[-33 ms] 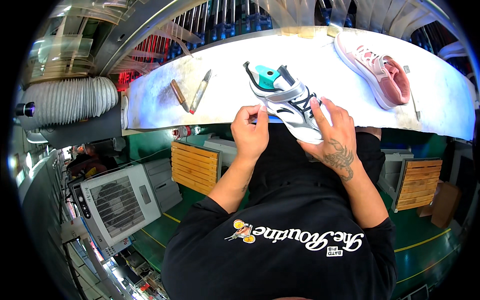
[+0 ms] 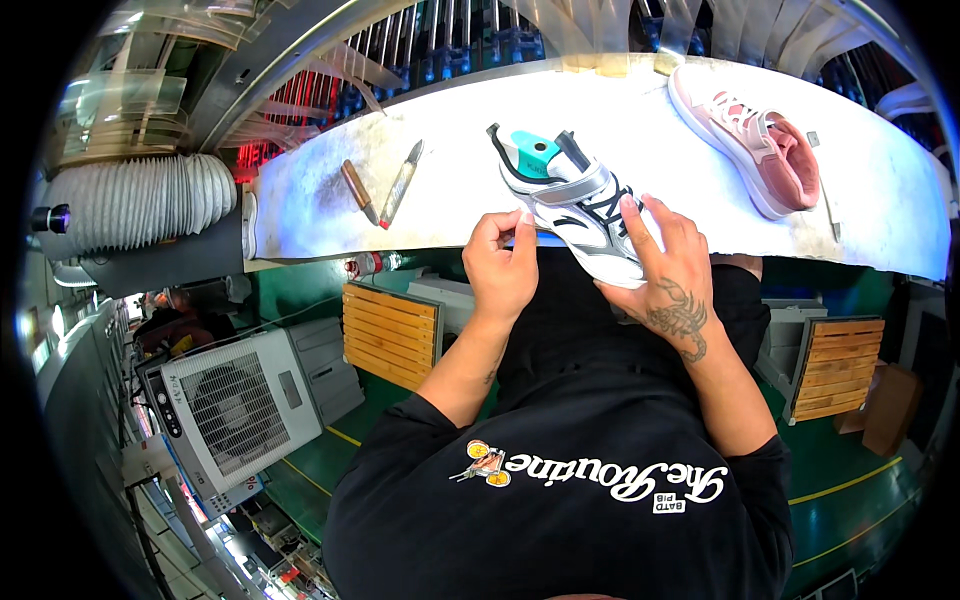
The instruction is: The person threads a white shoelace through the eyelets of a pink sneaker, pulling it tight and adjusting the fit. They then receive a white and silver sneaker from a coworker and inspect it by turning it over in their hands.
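A white sneaker [image 2: 582, 222] with black laces, a grey strap and a teal piece [image 2: 533, 155] in its heel opening lies tilted at the table's near edge, its toe toward me. My right hand [image 2: 668, 255] grips the toe end, fingers over the lace area and thumb by the toe. Beside the sole's left edge, my left hand [image 2: 502, 268] is closed in a pinch, thumb against forefinger. Whatever sits between those fingertips, if anything, is too small to make out. Farther right rests a pink sneaker [image 2: 750, 140] with white laces.
On the white table [image 2: 300, 190] at left lie a brown-handled tool [image 2: 358, 190] and a pointed tool with a red end [image 2: 402, 185]. A thin tool [image 2: 829, 195] lies right of the pink sneaker. Rollers [image 2: 450, 40] run behind the table; slatted wooden stools [image 2: 390, 330] stand below.
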{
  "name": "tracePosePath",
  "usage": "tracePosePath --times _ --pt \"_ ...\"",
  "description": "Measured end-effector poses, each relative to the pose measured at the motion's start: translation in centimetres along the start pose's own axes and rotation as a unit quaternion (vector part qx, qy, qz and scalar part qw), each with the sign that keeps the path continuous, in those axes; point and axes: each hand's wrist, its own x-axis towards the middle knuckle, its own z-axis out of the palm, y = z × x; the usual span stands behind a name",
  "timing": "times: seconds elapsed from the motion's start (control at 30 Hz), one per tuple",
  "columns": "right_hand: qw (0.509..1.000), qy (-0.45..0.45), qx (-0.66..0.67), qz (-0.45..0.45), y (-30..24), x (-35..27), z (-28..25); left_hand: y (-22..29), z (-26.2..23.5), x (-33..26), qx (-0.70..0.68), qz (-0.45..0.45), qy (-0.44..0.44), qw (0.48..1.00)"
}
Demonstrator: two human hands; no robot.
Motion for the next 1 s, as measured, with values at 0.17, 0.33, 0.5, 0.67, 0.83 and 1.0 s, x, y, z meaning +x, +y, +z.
tracePosePath --times 0.17,0.33,0.5,0.67,0.83,1.0 --pt "1.000 0.004 0.004 0.000 0.0 0.0 0.1 -0.2 0.0 -0.2 -0.015 -0.011 0.002 1.000" --pt "1.000 0.013 0.007 -0.001 0.0 -0.1 0.2 0.2 0.0 0.1 -0.023 -0.052 0.004 0.998" --pt "1.000 0.011 0.009 0.000 0.0 -0.2 0.2 0.4 0.0 0.4 -0.002 -0.056 0.004 0.998" --pt "1.000 0.008 0.009 0.003 0.0 -0.1 0.1 0.3 -0.1 0.6 -0.021 -0.055 -0.003 0.998" --pt "1.000 0.009 0.009 0.005 0.0 0.0 0.1 0.5 -0.5 0.9 -0.048 -0.045 -0.018 0.998" --pt "1.000 0.013 0.011 0.002 0.0 0.0 0.2 1.0 -0.6 1.2 -0.002 -0.063 -0.027 0.998"
